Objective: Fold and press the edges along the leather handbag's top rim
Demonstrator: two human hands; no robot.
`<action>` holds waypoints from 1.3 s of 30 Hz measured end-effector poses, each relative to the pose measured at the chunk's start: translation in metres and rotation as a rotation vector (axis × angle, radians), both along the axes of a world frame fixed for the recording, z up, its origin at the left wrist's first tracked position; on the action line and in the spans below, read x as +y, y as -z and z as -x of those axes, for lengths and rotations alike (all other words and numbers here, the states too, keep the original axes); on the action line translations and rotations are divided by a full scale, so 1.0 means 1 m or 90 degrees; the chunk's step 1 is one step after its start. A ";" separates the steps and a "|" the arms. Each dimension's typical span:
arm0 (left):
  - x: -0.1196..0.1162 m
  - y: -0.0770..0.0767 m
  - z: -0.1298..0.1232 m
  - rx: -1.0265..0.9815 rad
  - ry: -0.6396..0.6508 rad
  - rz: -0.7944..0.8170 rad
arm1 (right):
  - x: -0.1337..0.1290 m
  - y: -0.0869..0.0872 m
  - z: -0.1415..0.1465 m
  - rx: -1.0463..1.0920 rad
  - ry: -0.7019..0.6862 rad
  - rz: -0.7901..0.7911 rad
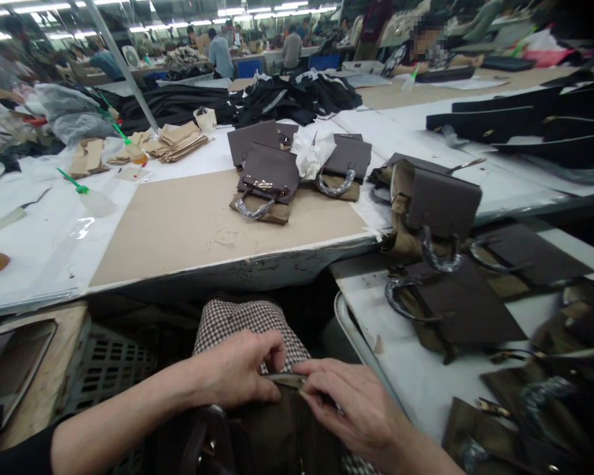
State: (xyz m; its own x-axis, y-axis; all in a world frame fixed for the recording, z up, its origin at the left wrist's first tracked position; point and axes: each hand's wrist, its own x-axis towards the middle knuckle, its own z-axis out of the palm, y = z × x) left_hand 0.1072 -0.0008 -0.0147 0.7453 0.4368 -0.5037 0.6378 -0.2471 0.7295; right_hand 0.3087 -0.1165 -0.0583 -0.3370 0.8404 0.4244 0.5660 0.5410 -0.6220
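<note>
Bag in hand: a dark brown handbag (277, 422) lies on the person's lap at the bottom edge of the view, just below the worktop (188, 227); its top rim is a lighter olive-tan strip, and a dark strap with a small metal fitting hangs at its left.
Left hand: the left hand (237, 369) sits on the rim, fingers (272, 346) curled closed, pinching the rim edge.
Right hand: the right hand (351, 402) lies just beside it, touching the same rim, fingers (314, 382) bent and pressed together on the edge.
Lap: checked fabric (237, 320) shows behind the hands.
Finished bags: two brown handbags (270, 181) with wrapped handles rest on the tan board of the worktop, one with a gold clasp; more lie stacked on the side table (416, 376) to the right.
Writing: no brand, label or lettering can be read anywhere.
</note>
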 end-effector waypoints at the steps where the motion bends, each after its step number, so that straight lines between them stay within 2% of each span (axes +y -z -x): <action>1: 0.001 0.000 0.000 -0.001 0.001 -0.004 | 0.001 0.000 -0.001 0.003 -0.004 0.005; 8: 0.001 -0.003 -0.002 -0.043 0.014 0.031 | 0.002 -0.001 -0.003 0.032 -0.014 0.066; 15: -0.003 -0.004 -0.007 -0.126 0.071 -0.031 | -0.003 -0.001 -0.004 0.093 -0.004 0.131; 19: -0.003 -0.002 -0.009 -0.152 0.049 0.008 | -0.003 -0.006 -0.006 0.063 0.000 0.153; 27: -0.001 0.008 -0.012 -0.176 -0.038 0.104 | -0.005 -0.007 -0.010 -0.019 -0.011 0.108; 39: 0.001 0.010 -0.008 -0.184 -0.028 0.084 | 0.001 -0.006 -0.001 -0.027 0.000 0.121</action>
State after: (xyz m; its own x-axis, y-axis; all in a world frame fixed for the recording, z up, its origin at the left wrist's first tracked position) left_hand 0.1148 0.0003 -0.0242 0.8475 0.4175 -0.3277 0.4070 -0.1150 0.9061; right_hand 0.3099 -0.1156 -0.0520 -0.3509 0.9041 0.2439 0.5937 0.4163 -0.6887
